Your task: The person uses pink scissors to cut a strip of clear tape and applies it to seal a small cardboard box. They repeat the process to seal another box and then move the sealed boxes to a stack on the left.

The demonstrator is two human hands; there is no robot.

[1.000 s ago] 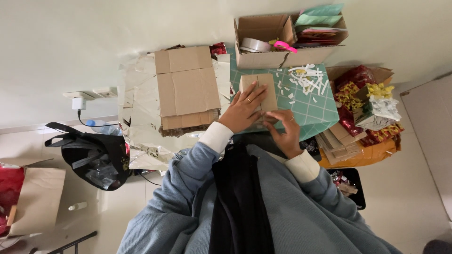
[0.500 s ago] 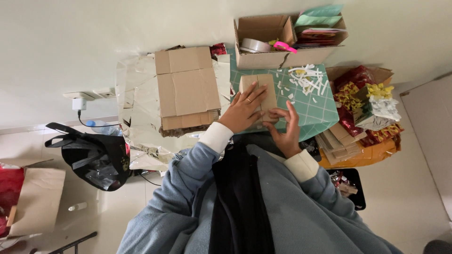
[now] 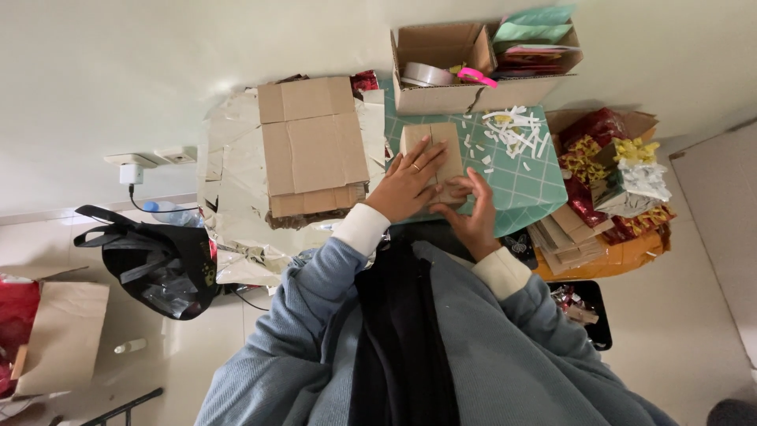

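A small brown cardboard box (image 3: 436,142) lies on a green cutting mat (image 3: 520,177). My left hand (image 3: 407,183) rests flat on the box's top, fingers spread, a ring on one finger. My right hand (image 3: 473,211) presses against the near edge of the box with its fingers upright. Both arms wear grey-blue sleeves with white cuffs.
Flattened cardboard (image 3: 311,146) lies on silver foil paper (image 3: 233,189) to the left. An open box (image 3: 441,59) with tape rolls stands behind the mat. White paper scraps (image 3: 512,126), wrapped gifts (image 3: 615,170), a black bag (image 3: 162,264) and a wall socket (image 3: 130,170) surround me.
My right hand has shifted slightly along the near edge of the box, its fingers raised more upright. My left hand stays flat on the top.
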